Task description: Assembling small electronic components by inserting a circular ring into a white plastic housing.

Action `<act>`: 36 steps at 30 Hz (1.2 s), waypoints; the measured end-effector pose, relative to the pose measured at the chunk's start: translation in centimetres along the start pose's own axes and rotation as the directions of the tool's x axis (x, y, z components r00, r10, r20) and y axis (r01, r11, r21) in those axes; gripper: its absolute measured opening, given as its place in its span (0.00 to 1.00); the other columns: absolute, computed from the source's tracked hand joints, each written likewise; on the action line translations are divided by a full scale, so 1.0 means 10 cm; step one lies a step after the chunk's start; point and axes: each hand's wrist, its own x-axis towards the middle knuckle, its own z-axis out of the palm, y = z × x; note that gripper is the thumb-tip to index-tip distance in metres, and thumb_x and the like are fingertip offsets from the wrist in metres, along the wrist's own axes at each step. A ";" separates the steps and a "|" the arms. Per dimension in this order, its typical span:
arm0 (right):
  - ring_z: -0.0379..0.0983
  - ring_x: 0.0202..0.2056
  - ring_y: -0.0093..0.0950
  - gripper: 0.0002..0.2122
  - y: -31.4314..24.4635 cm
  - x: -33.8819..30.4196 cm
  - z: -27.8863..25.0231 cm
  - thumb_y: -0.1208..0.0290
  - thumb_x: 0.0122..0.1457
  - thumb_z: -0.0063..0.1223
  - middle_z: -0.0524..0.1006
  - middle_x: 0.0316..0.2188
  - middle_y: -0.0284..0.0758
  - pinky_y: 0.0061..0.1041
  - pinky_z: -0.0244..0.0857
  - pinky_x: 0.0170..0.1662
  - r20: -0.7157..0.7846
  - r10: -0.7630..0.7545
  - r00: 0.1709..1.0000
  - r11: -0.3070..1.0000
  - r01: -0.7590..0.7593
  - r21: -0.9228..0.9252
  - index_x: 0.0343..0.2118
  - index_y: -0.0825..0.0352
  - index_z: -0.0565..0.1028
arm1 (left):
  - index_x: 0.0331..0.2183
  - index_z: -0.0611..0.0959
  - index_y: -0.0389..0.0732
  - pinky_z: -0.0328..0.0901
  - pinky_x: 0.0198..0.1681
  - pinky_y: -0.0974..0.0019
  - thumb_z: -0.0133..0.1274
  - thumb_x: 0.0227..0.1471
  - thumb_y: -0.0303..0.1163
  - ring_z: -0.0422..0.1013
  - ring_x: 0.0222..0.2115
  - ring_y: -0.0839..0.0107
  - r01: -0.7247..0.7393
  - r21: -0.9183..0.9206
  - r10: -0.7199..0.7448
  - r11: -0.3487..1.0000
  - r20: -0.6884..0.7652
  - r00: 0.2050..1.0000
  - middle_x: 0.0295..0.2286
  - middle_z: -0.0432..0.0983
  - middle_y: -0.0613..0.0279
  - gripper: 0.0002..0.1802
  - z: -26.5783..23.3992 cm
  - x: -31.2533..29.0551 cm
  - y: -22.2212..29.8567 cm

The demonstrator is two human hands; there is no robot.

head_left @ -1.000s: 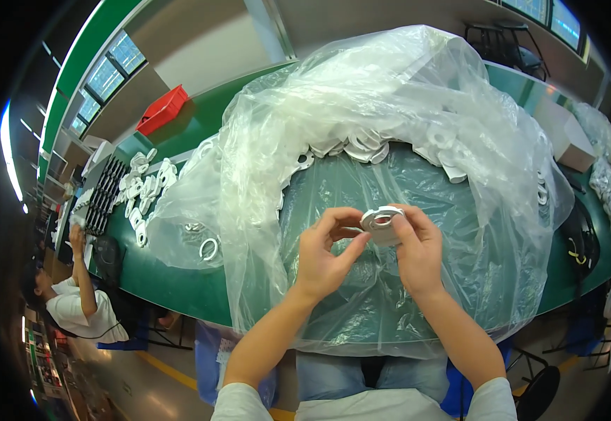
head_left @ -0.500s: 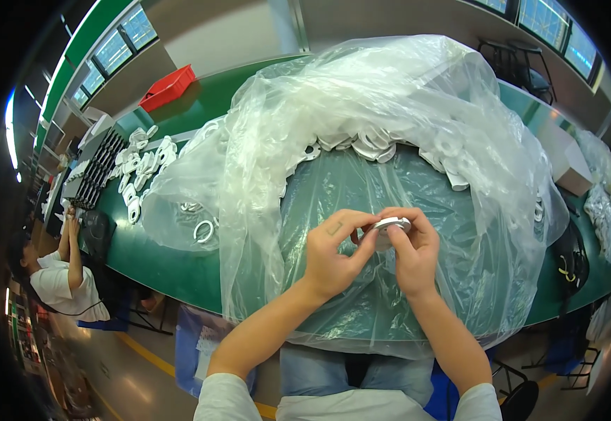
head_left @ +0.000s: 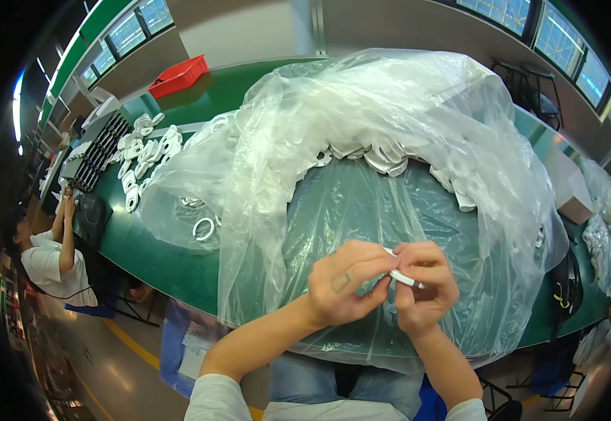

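Between my two hands is a small white plastic part (head_left: 402, 278), seen nearly edge-on and largely covered by fingers. My left hand (head_left: 349, 282) pinches its left side with thumb and fingers. On the other side, my right hand (head_left: 428, 284) grips it, fingers curled over the top. Both hands are over a large clear plastic bag (head_left: 347, 210) spread on the green table (head_left: 158, 263). Under the bag's raised far folds lies a heap of similar white parts (head_left: 387, 158). A white ring (head_left: 203, 229) lies under the plastic to the left.
More white parts (head_left: 140, 158) lie at the left beside a stack of black trays (head_left: 98, 158). A red bin (head_left: 177, 77) sits at the far left, a white box (head_left: 568, 186) at the right. Beneath the near edge is a blue crate (head_left: 175, 344). A co-worker (head_left: 52, 263) sits at left.
Both hands have come nearer to me with the white part, which has been turned from a tilted face to an edge-on pose. The view has shifted slightly.
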 end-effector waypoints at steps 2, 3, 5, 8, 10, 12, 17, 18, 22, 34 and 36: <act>0.71 0.31 0.33 0.12 -0.04 0.01 -0.02 0.84 0.40 0.55 0.73 0.30 0.39 0.32 0.68 0.37 0.028 -0.035 0.999 0.999 0.035 -0.020 0.31 0.67 0.72 | 0.34 0.79 0.35 0.70 0.29 0.66 0.58 0.34 0.18 0.75 0.27 0.61 -0.048 -0.040 0.048 0.998 0.000 0.999 0.28 0.77 0.54 0.17 -0.02 0.02 0.03; 0.71 0.31 0.33 0.13 -0.06 0.02 -0.03 0.84 0.40 0.56 0.74 0.29 0.38 0.33 0.69 0.36 0.054 -0.071 0.996 0.997 0.074 -0.038 0.31 0.67 0.72 | 0.34 0.79 0.35 0.70 0.29 0.66 0.58 0.34 0.18 0.75 0.27 0.61 -0.044 -0.041 0.044 0.998 -0.001 0.999 0.28 0.77 0.54 0.17 -0.03 0.02 0.05; 0.71 0.29 0.33 0.12 -0.07 0.05 -0.04 0.83 0.40 0.57 0.74 0.29 0.37 0.33 0.69 0.34 0.068 -0.101 0.993 0.994 0.104 -0.046 0.31 0.66 0.72 | 0.34 0.79 0.35 0.71 0.31 0.65 0.58 0.36 0.18 0.75 0.28 0.61 -0.072 -0.055 0.074 0.996 0.027 0.997 0.29 0.77 0.54 0.16 -0.05 0.03 0.06; 0.71 0.29 0.33 0.11 -0.10 0.05 -0.06 0.77 0.44 0.61 0.74 0.29 0.37 0.31 0.70 0.31 0.091 -0.151 0.984 0.986 0.157 -0.059 0.31 0.66 0.72 | 0.34 0.79 0.35 0.71 0.31 0.66 0.58 0.38 0.19 0.75 0.29 0.61 -0.090 -0.078 0.092 0.993 0.023 0.995 0.30 0.77 0.54 0.15 -0.05 0.02 0.08; 0.71 0.29 0.33 0.10 -0.11 0.04 -0.07 0.76 0.45 0.62 0.74 0.29 0.37 0.31 0.70 0.31 0.090 -0.152 0.984 0.987 0.157 -0.046 0.30 0.66 0.72 | 0.34 0.79 0.35 0.71 0.31 0.66 0.59 0.38 0.19 0.75 0.30 0.61 -0.079 -0.094 0.083 0.992 0.036 0.996 0.30 0.77 0.54 0.14 -0.07 0.01 0.09; 0.71 0.29 0.32 0.10 -0.14 0.03 -0.08 0.75 0.46 0.62 0.74 0.29 0.37 0.31 0.70 0.30 0.089 -0.156 0.984 0.987 0.160 -0.031 0.30 0.67 0.72 | 0.34 0.79 0.35 0.71 0.32 0.65 0.59 0.38 0.20 0.75 0.30 0.61 -0.070 -0.108 0.076 0.992 0.049 0.996 0.30 0.77 0.54 0.14 -0.08 0.01 0.12; 0.70 0.31 0.28 0.07 -0.14 0.01 -0.04 0.82 0.48 0.54 0.74 0.30 0.37 0.22 0.65 0.34 0.012 0.212 0.977 0.976 -0.210 -0.062 0.31 0.69 0.72 | 0.33 0.80 0.36 0.69 0.27 0.67 0.60 0.36 0.17 0.75 0.25 0.64 0.172 -0.098 -0.165 0.980 0.077 0.983 0.27 0.77 0.58 0.15 -0.06 0.04 0.09; 0.70 0.33 0.26 0.07 -0.11 0.00 -0.05 0.79 0.50 0.52 0.74 0.32 0.36 0.21 0.63 0.37 -0.002 0.360 0.933 0.933 -0.360 0.023 0.33 0.70 0.71 | 0.32 0.80 0.36 0.69 0.27 0.69 0.59 0.38 0.18 0.74 0.24 0.66 0.285 -0.128 -0.275 0.950 0.093 0.957 0.26 0.77 0.57 0.13 -0.06 0.05 0.05; 0.67 0.41 0.24 0.14 0.09 0.07 0.09 0.66 0.60 0.40 0.71 0.39 0.37 0.23 0.61 0.45 -0.113 0.572 0.813 0.810 -0.537 0.236 0.42 0.72 0.70 | 0.32 0.80 0.33 0.65 0.26 0.75 0.56 0.48 0.24 0.72 0.23 0.78 0.739 -0.321 -0.759 0.593 0.084 0.645 0.25 0.78 0.62 0.06 -0.12 0.07 -0.12; 0.68 0.33 0.18 0.11 0.54 -0.13 -0.17 0.68 0.63 0.40 0.72 0.31 0.29 0.17 0.63 0.32 0.003 0.648 0.761 0.761 -0.648 -0.046 0.34 0.68 0.74 | 0.30 0.81 0.29 0.63 0.28 0.77 0.56 0.47 0.28 0.71 0.24 0.79 0.899 0.224 -0.452 0.376 -0.803 0.389 0.21 0.76 0.65 0.10 -3.43 -1.09 -0.57; 0.67 0.32 0.18 0.10 0.50 -0.11 -0.12 0.70 0.62 0.40 0.72 0.29 0.29 0.16 0.62 0.33 -0.014 0.655 0.755 0.754 -0.655 -0.035 0.33 0.69 0.73 | 0.28 0.81 0.28 0.65 0.28 0.75 0.57 0.46 0.29 0.73 0.23 0.74 0.928 0.330 -0.435 0.173 -0.820 0.373 0.19 0.76 0.61 0.12 -4.06 -1.36 -0.87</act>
